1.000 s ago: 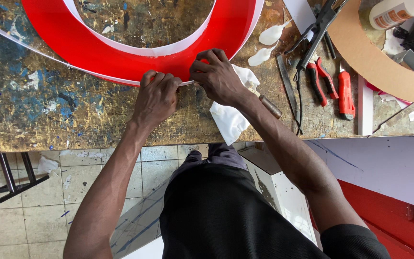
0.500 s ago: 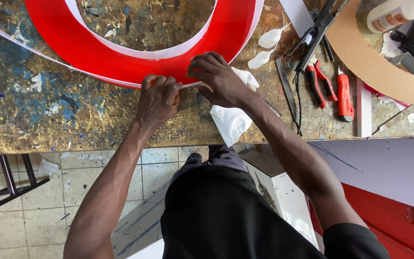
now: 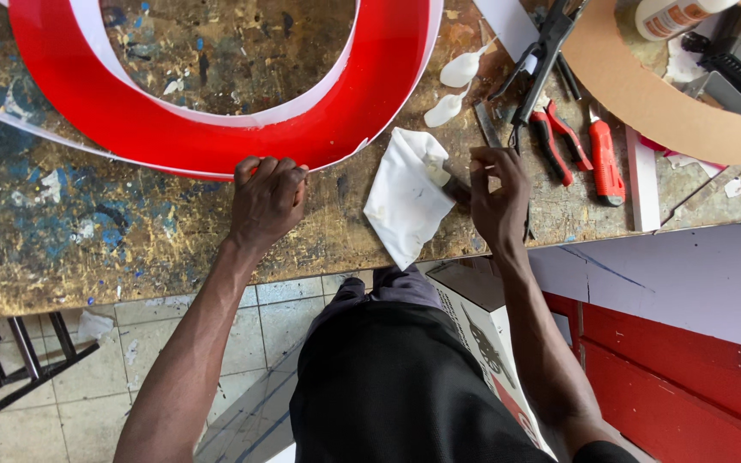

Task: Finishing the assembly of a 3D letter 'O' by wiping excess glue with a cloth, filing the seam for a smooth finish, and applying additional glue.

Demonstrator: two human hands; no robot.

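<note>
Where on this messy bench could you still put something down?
Bare wood lies left of the left hand, below the red curved strip, and inside its curve. Right of the white cloth, pliers and a red-handled cutter crowd it.

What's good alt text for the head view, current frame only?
Seen from above, a person's left hand presses the edge of a curved red panel on a paint-stained workbench, while the right hand grips a small dark-handled tool beside a white cloth. Red-handled pliers lie to the right.
</note>
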